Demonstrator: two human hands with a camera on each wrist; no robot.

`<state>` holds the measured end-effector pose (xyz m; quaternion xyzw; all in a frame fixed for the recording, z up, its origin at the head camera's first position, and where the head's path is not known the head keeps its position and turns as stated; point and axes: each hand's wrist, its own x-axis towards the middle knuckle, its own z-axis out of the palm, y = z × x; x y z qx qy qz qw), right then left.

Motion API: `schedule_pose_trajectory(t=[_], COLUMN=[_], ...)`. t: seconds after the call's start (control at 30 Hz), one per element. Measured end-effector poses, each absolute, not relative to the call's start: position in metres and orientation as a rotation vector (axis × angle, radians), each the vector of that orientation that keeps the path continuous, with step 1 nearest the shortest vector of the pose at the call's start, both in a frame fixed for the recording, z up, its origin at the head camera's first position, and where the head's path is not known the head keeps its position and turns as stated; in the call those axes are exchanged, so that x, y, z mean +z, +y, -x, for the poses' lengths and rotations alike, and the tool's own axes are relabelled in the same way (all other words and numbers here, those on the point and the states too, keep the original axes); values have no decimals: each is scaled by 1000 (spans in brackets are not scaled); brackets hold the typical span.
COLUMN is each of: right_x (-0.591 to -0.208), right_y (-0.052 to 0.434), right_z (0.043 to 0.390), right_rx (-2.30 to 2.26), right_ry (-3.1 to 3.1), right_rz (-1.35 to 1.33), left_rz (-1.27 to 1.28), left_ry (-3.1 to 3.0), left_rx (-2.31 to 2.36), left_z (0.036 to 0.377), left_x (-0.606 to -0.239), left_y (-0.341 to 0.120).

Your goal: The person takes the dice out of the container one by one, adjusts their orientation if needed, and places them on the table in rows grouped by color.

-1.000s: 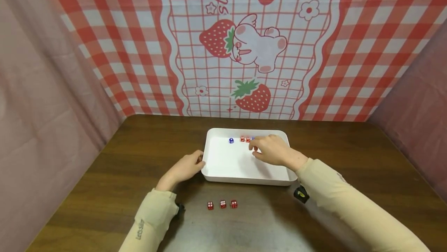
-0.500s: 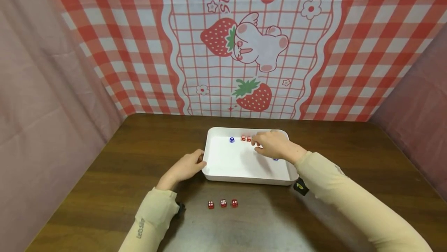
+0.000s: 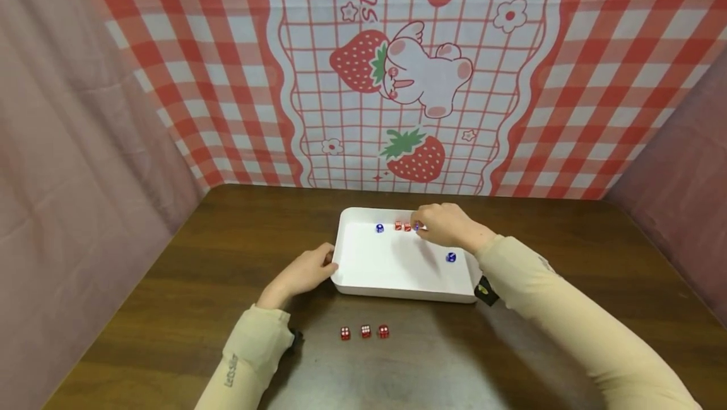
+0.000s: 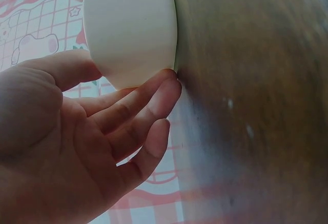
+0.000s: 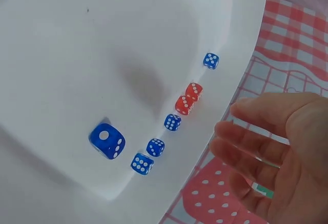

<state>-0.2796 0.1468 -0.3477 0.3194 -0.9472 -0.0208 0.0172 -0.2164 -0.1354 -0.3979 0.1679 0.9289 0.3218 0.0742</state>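
Tray: white, shallow, rectangular, on the brown surface ahead of you, its far edge toward the strawberry cloth.

Left hand: yours, at the tray's left near corner. Fingers lie nearly straight, their tips touching the outer wall; the thumb lies against the same wall. Nothing is clasped.

Right hand: yours, over the tray's far right part, above the row of dice by the far wall. In the wrist view the fingers are loosely spread and hold nothing (no die between them).

Dice in the tray: two red dice touching each other near the far wall; a blue die apart to their left, and three small blue ones trailing off to their right. One more blue die lies nearer you on the tray's right side, one pip up; it looks larger only because it sits closer to the wrist camera.

Dice on the surface: three red ones in a short row, just apart from each other, near the tray's front edge and between your forearms.

Sleeves: beige, on both arms.
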Motion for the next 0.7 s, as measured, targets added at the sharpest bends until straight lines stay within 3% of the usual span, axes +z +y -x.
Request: schedule_pose_trajectory(t=[0.7], right_x=[-352], right_y=[140], right_z=[300], right_rx=[-8], right_ry=[-3052], right_rz=[-931], left_rz=[-492], left_ry=[2796], left_rx=[968], left_z=[216], left_x=[-397], left_y=[-136])
